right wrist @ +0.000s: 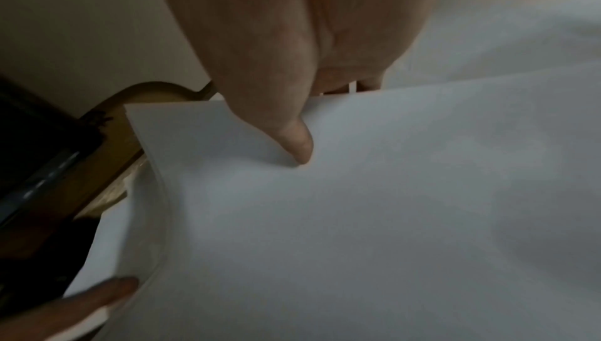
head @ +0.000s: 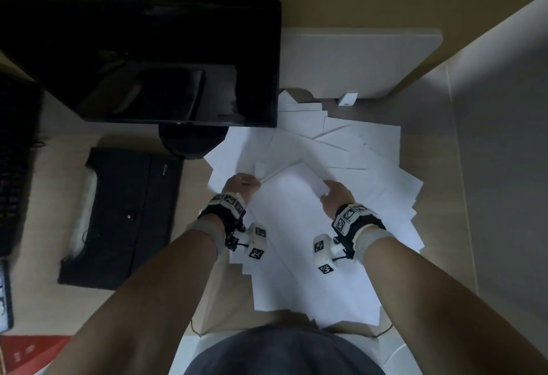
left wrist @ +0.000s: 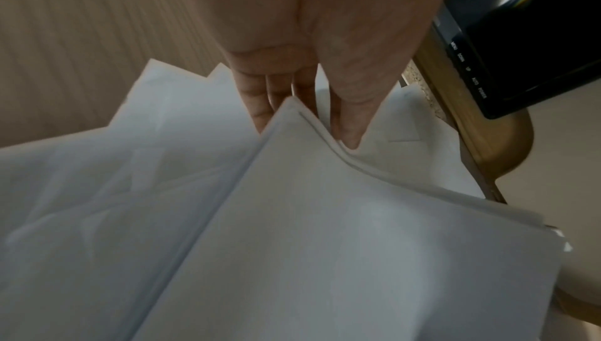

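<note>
The step in hand looks like gathering scattered paper into 1 stack. The 2 hands share a thin bundle of plain white paper sheets (head: 296,196), each at 1 far corner. The left hand (head: 241,184) pinches its corner: in the left wrist view its fingers (left wrist: 257,105) sit behind the bundle (left wrist: 325,218) and the thumb presses the near face. The right hand (head: 335,196) clamps the other corner, with its thumb (right wrist: 299,141) flat on top of the bundle (right wrist: 357,218) and the fingers mostly hidden underneath. The bundle spans the gap between the hands and runs back from them toward the person's body.

Loose white paper sheets (head: 370,167) lie fanned out beyond and to the outside of the right hand, under the bundle, on a pale wooden desk (head: 35,300). A black flat computer monitor (head: 142,60) stands beyond the left hand, and a black plastic keyboard (head: 124,217) lies to its outside.

The next move probably calls for both grips to hold firm while the bundle is lifted clear and its edges squared, without dragging loose sheets along. After that, more sheets would be collected.
</note>
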Action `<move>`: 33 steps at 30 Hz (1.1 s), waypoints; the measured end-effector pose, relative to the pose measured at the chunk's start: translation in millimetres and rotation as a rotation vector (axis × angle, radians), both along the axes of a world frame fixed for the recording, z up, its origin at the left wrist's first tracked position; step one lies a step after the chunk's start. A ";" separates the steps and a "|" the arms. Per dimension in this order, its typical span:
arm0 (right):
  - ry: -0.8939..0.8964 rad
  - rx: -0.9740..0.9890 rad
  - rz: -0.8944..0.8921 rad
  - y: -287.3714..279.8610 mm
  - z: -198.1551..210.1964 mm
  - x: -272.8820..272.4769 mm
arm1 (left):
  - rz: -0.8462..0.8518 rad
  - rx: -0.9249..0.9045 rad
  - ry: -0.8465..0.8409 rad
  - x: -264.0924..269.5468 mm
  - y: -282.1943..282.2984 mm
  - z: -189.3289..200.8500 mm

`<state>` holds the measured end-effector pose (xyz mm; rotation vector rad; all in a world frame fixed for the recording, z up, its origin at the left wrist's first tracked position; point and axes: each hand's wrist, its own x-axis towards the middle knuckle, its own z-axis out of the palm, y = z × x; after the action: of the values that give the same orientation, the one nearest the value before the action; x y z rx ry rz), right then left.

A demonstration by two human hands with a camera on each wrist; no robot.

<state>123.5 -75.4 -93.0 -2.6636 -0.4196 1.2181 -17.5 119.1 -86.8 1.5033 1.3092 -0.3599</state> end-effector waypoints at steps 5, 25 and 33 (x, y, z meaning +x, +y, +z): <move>-0.174 -0.072 0.427 12.2 20.8 -4.8 | -0.063 0.002 0.052 -6.1 -8.3 6.8; -0.226 -0.277 0.521 38.0 10.0 -3.6 | 0.051 -0.138 0.055 -11.1 -6.2 -17.4; 0.040 0.099 -0.202 -10.8 36.9 18.8 | 0.076 0.046 0.116 6.6 -11.5 5.1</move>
<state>142.3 -86.2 -56.1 -2.5222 -0.1928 1.1564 -10.8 107.6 -81.7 1.4838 1.4712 -0.3749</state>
